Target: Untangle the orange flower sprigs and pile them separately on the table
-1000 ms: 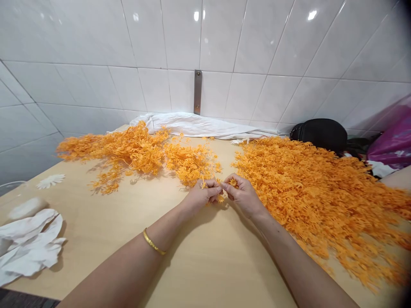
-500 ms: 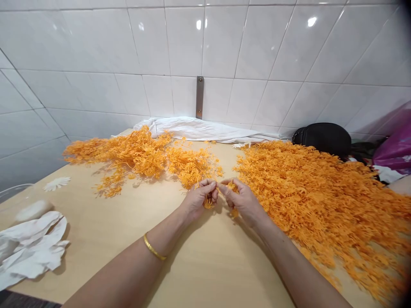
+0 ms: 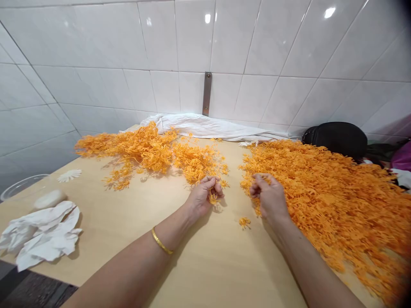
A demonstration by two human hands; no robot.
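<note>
**1. Grip.** L hand (image 3: 204, 194): grip closed, thumb and fingertips pinching a small orange floret (image 3: 212, 198) just above the tabletop (image 3: 199, 265), approx. mid-surface. R hand (image 3: 269, 196): fingers curled, thumb against forefinger. Whether a piece sits in that pinch can't be told. The hands are apart, with bare tabletop between them.

**2. Near the grip.** One loose floret (image 3: 244, 221) lies on the tabletop between the wrists, nearer the R hand and touching neither.

**3. Progress (est. from layout).**
- R heap (image 3: 321, 192): large and dense, running from the far edge to the near R corner. The R hand rests at its inner margin.
- L heap (image 3: 154, 154): smaller and looser, toward the far L corner, with stray sprigs around it.
- Judgement: bulk of the stock sits in the R heap, so the work looks early to mid-way.

**4. Materials.** The florets are thin, spiky and many-rayed on wiry stems, matte orange, prob. plastic or fabric. They tangle readily. The tabletop is a smooth, pale wood-look laminate.

**5. Surroundings.**
- White cloth (image 3: 205, 126): soft and creased, along the far edge.
- Black bag (image 3: 337, 137): rounded, at the far R corner.
- Crumpled white sheets (image 3: 45, 237): near L edge.
- White flat flower (image 3: 69, 175) and clear bowl rim (image 3: 19, 186): L edge.
- Gold bangle (image 3: 161, 242): on the L wrist.
- Wall: glossy white tile.
</note>
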